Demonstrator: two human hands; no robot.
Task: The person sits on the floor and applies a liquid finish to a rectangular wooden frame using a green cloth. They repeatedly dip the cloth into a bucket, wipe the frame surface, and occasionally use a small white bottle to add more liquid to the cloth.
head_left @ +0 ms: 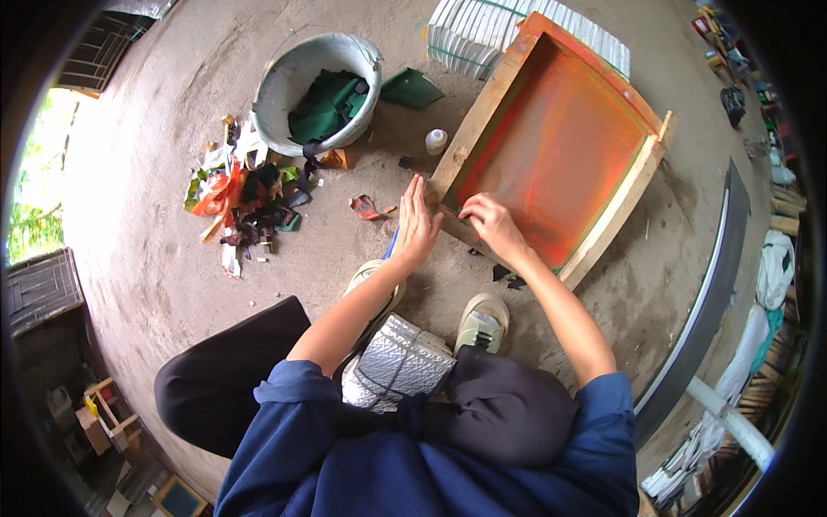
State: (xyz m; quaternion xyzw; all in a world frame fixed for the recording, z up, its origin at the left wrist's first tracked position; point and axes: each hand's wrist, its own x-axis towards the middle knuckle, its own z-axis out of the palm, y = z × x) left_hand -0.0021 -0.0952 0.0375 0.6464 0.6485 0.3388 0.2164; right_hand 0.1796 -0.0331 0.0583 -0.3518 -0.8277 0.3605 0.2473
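A wooden screen-printing frame with orange-stained mesh lies tilted on the floor ahead of me to the right. My left hand rests at its near left corner, fingers stretched out flat and together. Against the inner edge of the frame's near side, my right hand is closed, fingertips pinched. A bit of dark green shows at those fingertips; what it is stays too small to tell. Something narrow and blue shows beside my left hand, mostly hidden. A small white bottle stands left of the frame.
A grey bucket with green scraps stands far left, a heap of torn scraps near it. Behind the frame is a strapped white stack. A silvery wrapped bundle lies between my legs. A long dark panel lies right.
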